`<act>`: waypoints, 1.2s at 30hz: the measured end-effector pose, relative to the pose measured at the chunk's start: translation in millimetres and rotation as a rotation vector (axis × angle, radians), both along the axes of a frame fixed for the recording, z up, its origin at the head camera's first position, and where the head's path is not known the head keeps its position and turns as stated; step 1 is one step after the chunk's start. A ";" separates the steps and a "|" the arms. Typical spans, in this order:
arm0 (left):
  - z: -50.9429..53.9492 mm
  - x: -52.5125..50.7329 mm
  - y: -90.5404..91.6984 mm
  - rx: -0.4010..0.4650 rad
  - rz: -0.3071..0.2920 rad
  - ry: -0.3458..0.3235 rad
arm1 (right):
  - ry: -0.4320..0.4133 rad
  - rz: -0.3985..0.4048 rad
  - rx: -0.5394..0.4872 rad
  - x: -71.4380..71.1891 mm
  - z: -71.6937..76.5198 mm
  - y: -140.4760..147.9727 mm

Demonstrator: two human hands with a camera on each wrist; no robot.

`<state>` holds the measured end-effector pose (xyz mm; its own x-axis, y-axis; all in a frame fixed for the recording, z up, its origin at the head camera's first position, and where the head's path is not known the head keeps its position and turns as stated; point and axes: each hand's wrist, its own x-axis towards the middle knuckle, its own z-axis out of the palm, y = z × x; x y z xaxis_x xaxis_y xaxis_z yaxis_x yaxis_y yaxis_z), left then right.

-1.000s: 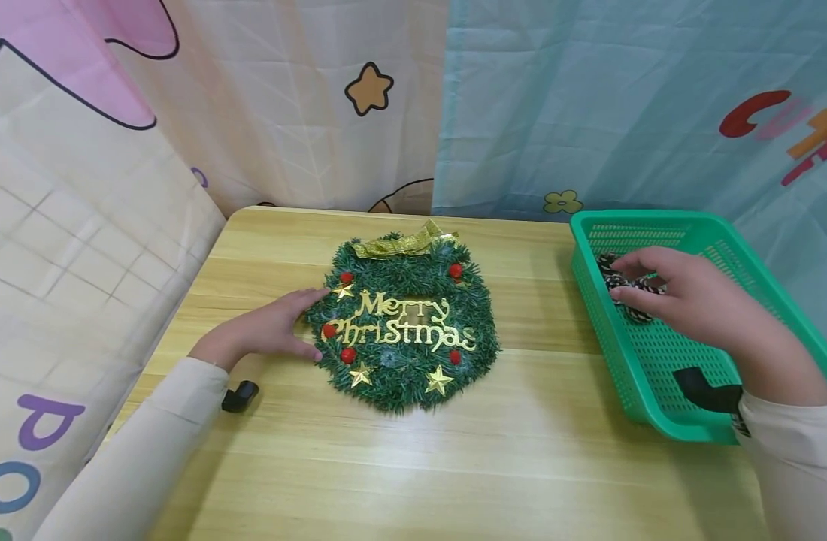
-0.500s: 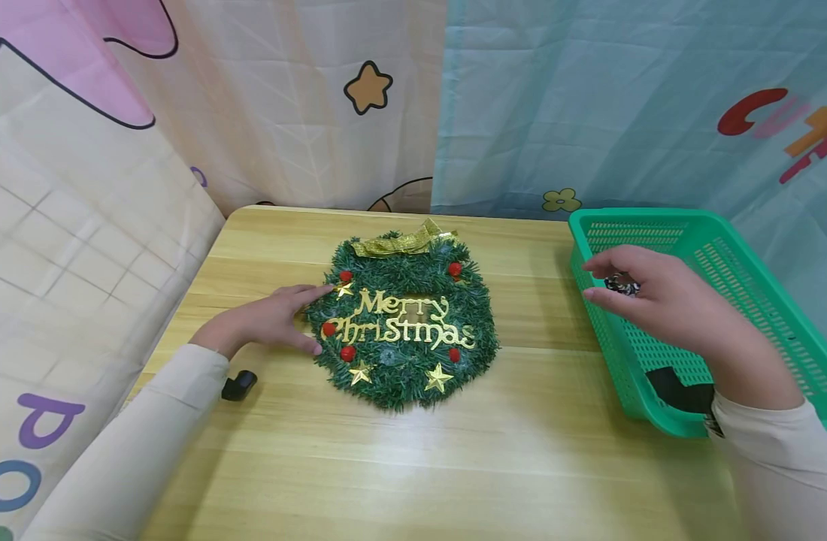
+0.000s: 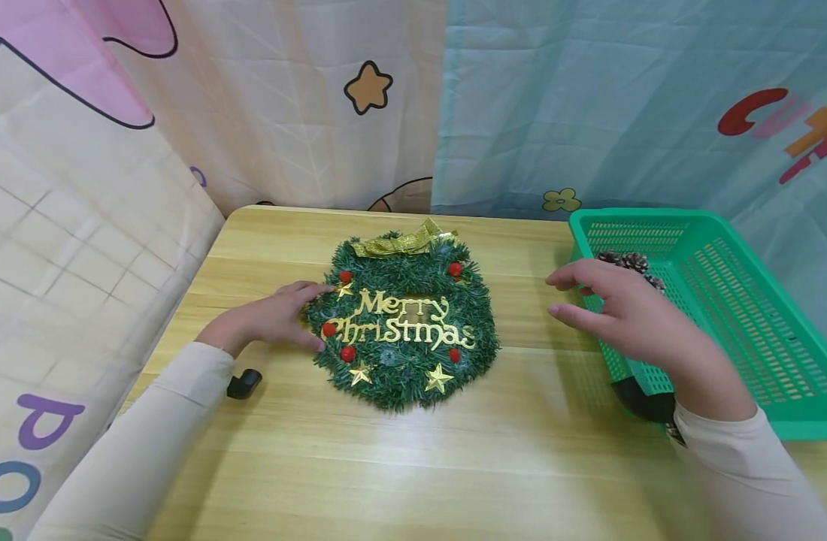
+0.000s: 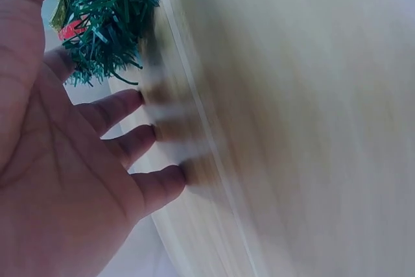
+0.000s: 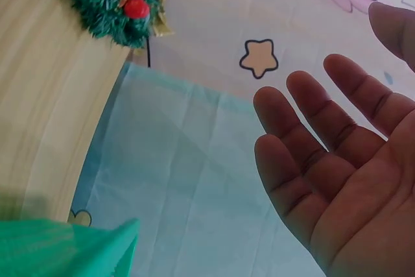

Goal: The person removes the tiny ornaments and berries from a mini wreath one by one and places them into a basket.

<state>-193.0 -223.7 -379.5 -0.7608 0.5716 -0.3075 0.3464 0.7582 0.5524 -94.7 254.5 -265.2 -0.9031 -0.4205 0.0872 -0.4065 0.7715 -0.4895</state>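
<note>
Moved R hand (image 3: 630, 315) from over basket (image 3: 758, 300) twd wreath (image 3: 403, 279), loosely spread, holding nothing, well apart from L hand (image 3: 271, 319), relaxed at wreath's edge, prob done w/ pinecones (image 3: 633, 262) in basket, w/ wreath left on table (image 3: 413, 473).

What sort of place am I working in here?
Probably an indoor craft or display corner, judging by the wood-grain table, the cartoon-printed curtains behind it, and the Merry Christmas wreath lying on top.
</note>
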 end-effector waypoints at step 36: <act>-7.3 3.0 3.7 0.037 0.058 -0.108 | 0.018 -0.011 -0.134 -28.9 -32.6 -55.9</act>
<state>-190.0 -220.0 -386.8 -0.7564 0.5403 -0.3687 0.2399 0.7535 0.6121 -123.6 198.6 -297.8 -0.9053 -0.3940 0.1585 -0.4082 0.7043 -0.5808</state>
